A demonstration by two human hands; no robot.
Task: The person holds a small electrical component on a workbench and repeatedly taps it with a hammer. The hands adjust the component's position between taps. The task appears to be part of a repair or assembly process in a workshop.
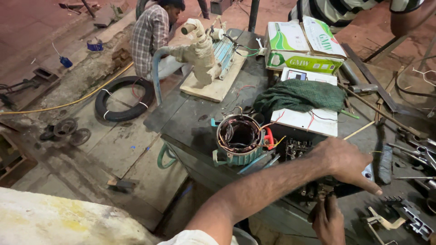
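My left hand (344, 162) reaches across from the lower left and lies over a black electrical unit (297, 149) on the metal workbench (190, 115), its index finger stretched toward the lower right. Just below it my right hand (328, 221) comes up from the bottom edge, its fingers closed on a thin dark tool (323, 194) that points up into the unit's underside. What the tip touches is hidden. A teal motor stator (238, 138) with copper windings and loose coloured wires stands left of the unit.
Behind lie a green cloth (302, 95) on a white box (313, 121), green-and-white cartons (304, 45) and a pump on a wooden board (202, 56). Pliers and metal parts (415, 149) litter the right. A tyre (122, 97) lies left; a person in a checked shirt (152, 31) sits beyond.
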